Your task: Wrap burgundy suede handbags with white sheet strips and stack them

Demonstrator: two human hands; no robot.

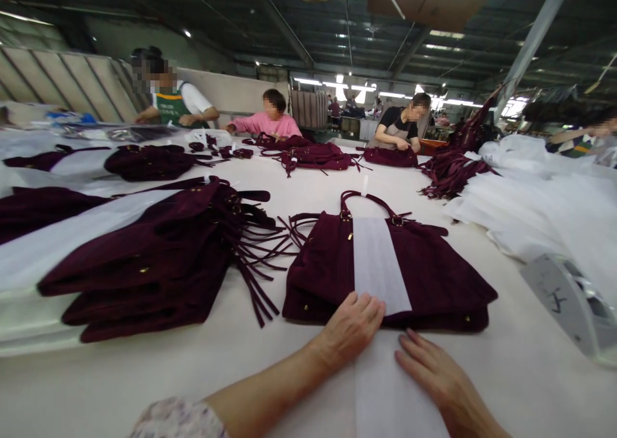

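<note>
Left hand (355, 321) pressing white strip (380, 264) over maroon bag (443, 267), grip unclear; right hand (436, 368) resting nearer on strip, fingers extended.

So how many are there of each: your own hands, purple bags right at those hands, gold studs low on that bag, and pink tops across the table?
Hands: 2 (left hand, right hand)
Purple bag at the hands: 1
Gold studs low on it: 2
Pink top across the table: 1
Total: 6
</note>
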